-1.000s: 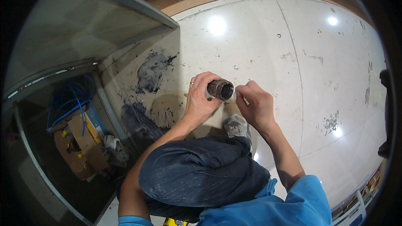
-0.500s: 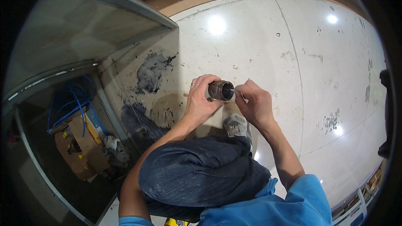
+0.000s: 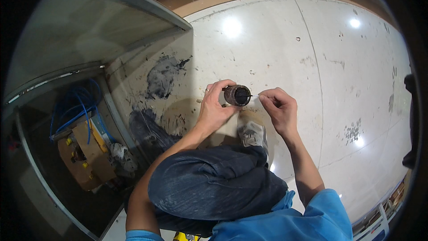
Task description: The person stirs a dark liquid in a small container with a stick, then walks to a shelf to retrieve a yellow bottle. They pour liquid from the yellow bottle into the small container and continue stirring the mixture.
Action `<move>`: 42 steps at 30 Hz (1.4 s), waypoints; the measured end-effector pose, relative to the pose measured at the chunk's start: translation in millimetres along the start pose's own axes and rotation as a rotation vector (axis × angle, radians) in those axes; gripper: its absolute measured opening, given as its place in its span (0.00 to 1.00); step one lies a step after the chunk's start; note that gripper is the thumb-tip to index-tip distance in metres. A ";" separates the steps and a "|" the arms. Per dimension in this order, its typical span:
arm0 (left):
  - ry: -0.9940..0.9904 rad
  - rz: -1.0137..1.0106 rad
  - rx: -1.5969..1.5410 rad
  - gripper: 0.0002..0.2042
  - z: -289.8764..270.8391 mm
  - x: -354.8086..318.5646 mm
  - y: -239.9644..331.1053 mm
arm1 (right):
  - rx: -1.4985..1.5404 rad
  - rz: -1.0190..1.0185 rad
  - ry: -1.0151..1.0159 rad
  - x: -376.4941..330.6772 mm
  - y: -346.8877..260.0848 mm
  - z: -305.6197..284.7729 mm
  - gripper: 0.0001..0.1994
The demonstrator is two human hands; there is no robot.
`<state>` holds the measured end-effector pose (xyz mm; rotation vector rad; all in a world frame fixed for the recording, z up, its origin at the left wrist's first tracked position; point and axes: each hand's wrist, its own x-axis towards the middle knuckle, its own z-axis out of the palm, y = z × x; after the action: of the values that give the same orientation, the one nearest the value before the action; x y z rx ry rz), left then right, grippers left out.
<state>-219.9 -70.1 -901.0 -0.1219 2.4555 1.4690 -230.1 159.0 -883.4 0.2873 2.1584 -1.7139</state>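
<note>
A small jar (image 3: 230,93), its outside stained dark brown, is gripped in my left hand (image 3: 211,109), with thumb and fingers wrapped round it. It lies tilted, and its uncovered mouth points to the right, showing a black inside. Between the thumb and fingertips of my right hand (image 3: 281,110) is a thin white stick (image 3: 255,96) with a dark end. That dark end reaches into the jar's mouth; whether it touches the contents I cannot tell. Both hands are above the floor, just beyond my bent knee (image 3: 214,183) and shoe (image 3: 253,133).
Dark smears (image 3: 161,79) mark the pale tiled floor (image 3: 258,53) left of my hands. On the left stands a grey metal-framed cabinet (image 3: 89,22); below it are a coiled blue hose (image 3: 80,102) and a piece of cardboard (image 3: 91,158). A brown baseboard (image 3: 214,0) runs along the back.
My right hand has moved slightly to the right, away from the jar, so more of the stick shows. My left hand and the jar have barely moved.
</note>
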 end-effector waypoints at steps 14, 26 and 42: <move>-0.002 -0.017 -0.033 0.35 -0.1 -1.0 -3.5 | 0.168 0.091 0.030 -5.0 9.4 -0.1 0.04; -0.022 0.025 0.021 0.31 -0.6 0.4 -1.0 | -0.587 -0.534 0.030 -6.1 -6.4 13.8 0.09; -0.224 0.081 0.033 0.32 -92.3 22.4 40.9 | -0.412 -0.406 -0.042 -4.4 -92.9 33.2 0.08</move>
<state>-267.7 -129.6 -831.4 0.1435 2.3260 1.3905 -256.2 104.9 -805.0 -0.3143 2.5958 -1.3840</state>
